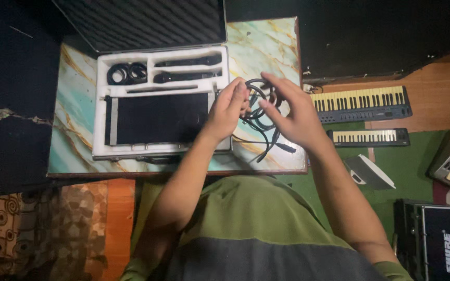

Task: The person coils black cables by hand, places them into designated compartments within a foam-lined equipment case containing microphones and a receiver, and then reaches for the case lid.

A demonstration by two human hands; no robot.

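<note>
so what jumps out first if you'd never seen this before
Both hands meet over a marbled table: the left hand and right hand coil a black cable. Left of them lies an open case holding two microphones. Two keyboards lie on the floor at right.

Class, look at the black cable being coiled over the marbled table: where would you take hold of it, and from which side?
Probably grip the black cable where its loops bunch together, between the left hand and right hand, coming from above. There one grasp gathers every loop; the loose plug end trails toward the table edge and would let the coil fall open.
</note>
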